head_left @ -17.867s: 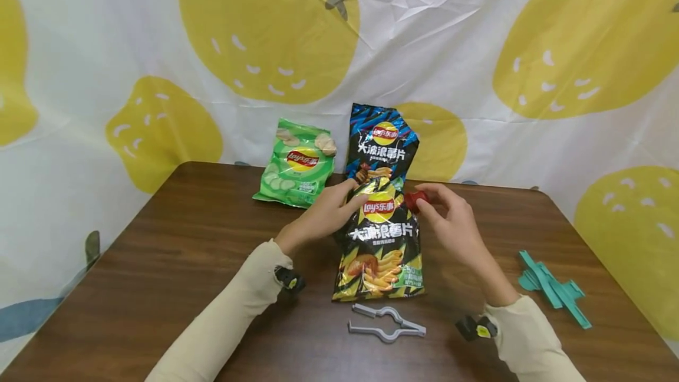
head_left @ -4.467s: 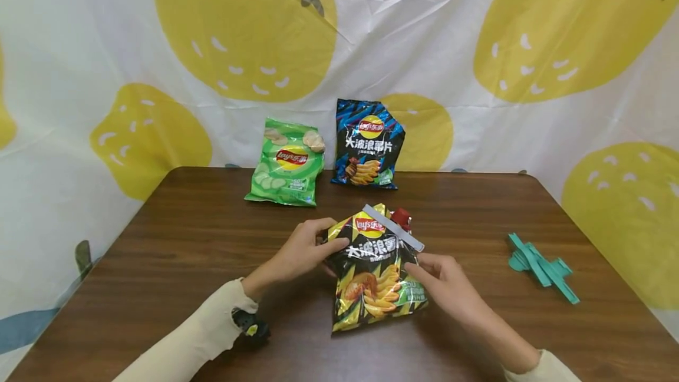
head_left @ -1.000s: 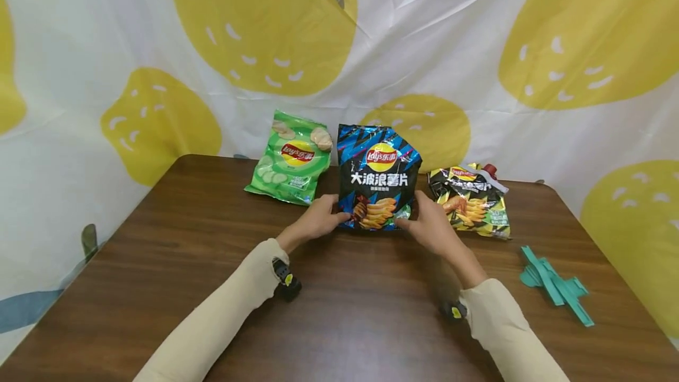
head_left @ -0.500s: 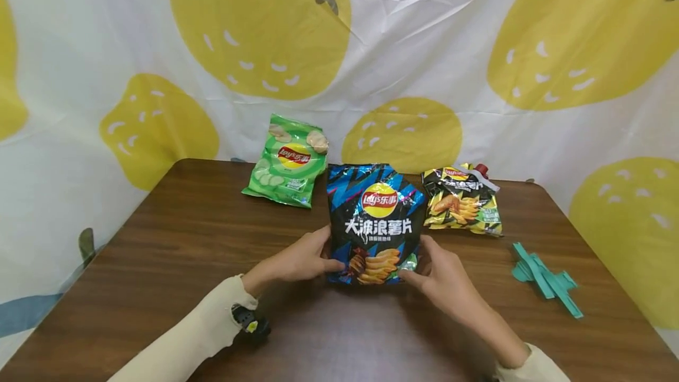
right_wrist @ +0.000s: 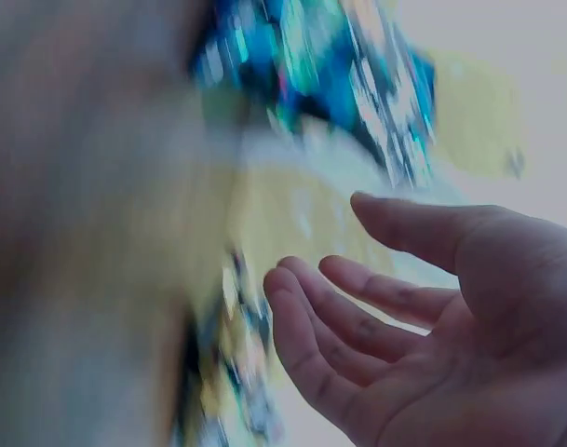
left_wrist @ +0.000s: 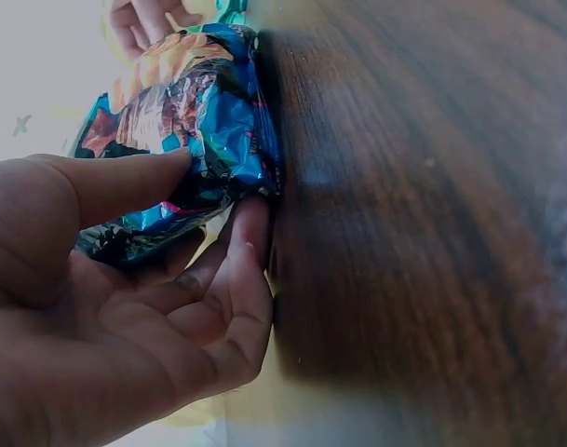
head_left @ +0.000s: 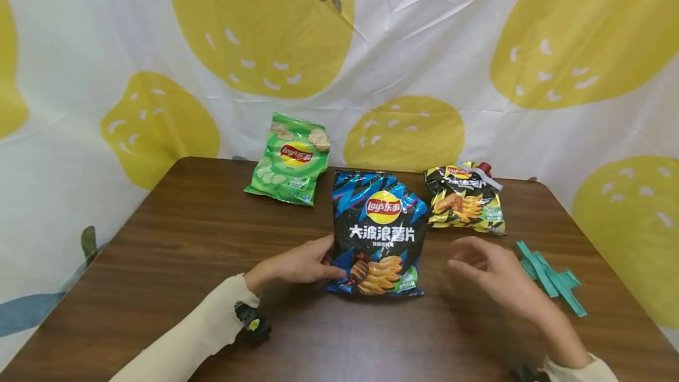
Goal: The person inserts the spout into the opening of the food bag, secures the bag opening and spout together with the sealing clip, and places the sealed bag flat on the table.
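Where pinched low at one side, expect the blue-and-black chip bag [head_left: 379,240] to feel light, soft and crinkly — slick film outside, probably brittle contents within. To be found on the table [head_left: 212,240], right of the green chip bag [head_left: 292,161] and nearer the wearer, printed face toward the camera, with a slanting upper right corner; impossible to tell whether cut or folded. Held there by the left hand [head_left: 297,261], thumb over the front, fingers behind and low, directly nearer the wearer than the green chip bag. As for the right hand [head_left: 493,270], well right of that same green chip bag and nearer the wearer, apart from everything, thumb away from loosely bent fingers. Best taken by both lower sides with light pressure; better not squeezed in the middle, for fear of crushing. Likely too limp to stand dependably unsupported.

Beneath the green chip bag, smooth dark wood grain — rather glossy, likely to let film slide. Behind it, creased white fabric [head_left: 419,28] with yellow fruit print. Well right of it, a clipped yellow-and-black chip bag [head_left: 464,208]; farther right and nearer the wearer, crossed teal clips [head_left: 553,280].
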`<state>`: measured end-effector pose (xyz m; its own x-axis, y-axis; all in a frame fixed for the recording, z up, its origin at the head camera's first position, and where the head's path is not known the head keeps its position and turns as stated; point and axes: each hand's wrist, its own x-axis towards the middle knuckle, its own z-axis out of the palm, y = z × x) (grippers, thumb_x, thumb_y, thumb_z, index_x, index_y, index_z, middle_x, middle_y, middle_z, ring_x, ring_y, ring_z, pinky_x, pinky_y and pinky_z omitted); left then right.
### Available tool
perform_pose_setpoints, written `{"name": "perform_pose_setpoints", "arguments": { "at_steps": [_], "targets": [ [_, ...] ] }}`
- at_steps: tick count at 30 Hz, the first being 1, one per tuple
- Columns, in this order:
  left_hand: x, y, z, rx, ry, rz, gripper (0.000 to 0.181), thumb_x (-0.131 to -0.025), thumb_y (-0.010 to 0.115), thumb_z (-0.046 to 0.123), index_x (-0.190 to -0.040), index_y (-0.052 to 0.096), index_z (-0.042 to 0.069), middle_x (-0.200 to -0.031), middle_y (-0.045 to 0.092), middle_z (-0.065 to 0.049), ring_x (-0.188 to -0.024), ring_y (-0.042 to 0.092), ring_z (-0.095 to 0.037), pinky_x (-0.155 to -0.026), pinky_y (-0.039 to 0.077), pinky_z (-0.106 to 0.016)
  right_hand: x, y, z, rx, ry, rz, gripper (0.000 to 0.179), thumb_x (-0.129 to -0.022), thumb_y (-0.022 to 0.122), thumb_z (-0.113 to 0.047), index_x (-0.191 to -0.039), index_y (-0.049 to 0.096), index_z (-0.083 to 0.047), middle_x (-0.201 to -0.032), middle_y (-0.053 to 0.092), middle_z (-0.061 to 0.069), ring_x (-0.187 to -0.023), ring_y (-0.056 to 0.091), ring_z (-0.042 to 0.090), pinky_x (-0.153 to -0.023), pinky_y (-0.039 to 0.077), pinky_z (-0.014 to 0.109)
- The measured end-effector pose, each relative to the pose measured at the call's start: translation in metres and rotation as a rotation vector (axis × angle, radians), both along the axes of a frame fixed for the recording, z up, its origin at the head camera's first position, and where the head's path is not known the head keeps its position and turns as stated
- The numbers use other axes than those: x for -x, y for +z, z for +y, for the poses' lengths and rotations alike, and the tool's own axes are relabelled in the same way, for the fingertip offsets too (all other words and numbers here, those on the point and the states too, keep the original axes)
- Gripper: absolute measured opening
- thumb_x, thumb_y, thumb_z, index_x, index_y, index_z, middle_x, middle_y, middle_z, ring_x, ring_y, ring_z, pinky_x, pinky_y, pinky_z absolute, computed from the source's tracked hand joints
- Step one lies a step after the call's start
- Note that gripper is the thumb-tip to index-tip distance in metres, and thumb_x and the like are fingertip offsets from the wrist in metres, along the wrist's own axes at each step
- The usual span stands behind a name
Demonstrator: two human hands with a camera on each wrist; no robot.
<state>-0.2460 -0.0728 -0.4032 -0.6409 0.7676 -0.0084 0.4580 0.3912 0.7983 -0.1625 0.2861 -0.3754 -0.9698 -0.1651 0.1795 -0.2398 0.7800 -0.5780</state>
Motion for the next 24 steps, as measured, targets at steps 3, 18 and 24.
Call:
{"name": "perform_pose_setpoints", "arguments": {
  "at_steps": [3, 18, 24],
  "targets": [
    [0.0, 0.0, 0.0, 0.003, -0.001, -0.001, 0.056, -0.094, 0.068, 0.013, -0.141, 0.04, 0.0, -0.09, 0.055, -0.002, -0.077, 0.051, -0.012, -0.069, 0.043, -0.026, -0.002, 0.01, 0.035, -0.072, -0.103, 0.088, 0.036, -0.095, 0.069, -0.028, -0.12, 0.064, -0.002, -0.102, 0.073, 0.009, -0.086, 0.068, 0.015, -0.071, 0.054, 0.026],
    [0.003, 0.0, -0.003, -0.008, -0.016, 0.0, 0.055, -0.095, 0.068, 0.014, -0.14, 0.041, -0.002, -0.1, 0.058, -0.007, -0.086, 0.052, -0.015, -0.076, 0.044, -0.028, 0.0, 0.0, 0.123, -0.315, -0.213, -0.068, 0.055, -0.091, 0.073, -0.025, -0.122, 0.055, 0.017, -0.106, 0.065, 0.037, -0.096, 0.063, 0.052, -0.076, 0.046, 0.063],
    [0.004, -0.005, 0.0, -0.005, -0.019, 0.0, 0.055, -0.096, 0.068, 0.016, -0.142, 0.041, 0.001, -0.111, 0.061, -0.007, -0.092, 0.054, -0.014, -0.084, 0.045, -0.029, 0.003, -0.01, 0.11, -0.349, -0.19, -0.02, 0.045, -0.082, 0.079, -0.014, -0.114, 0.063, 0.013, -0.072, 0.064, 0.018, -0.07, 0.059, 0.035, -0.066, 0.045, 0.05]
  ]
}}
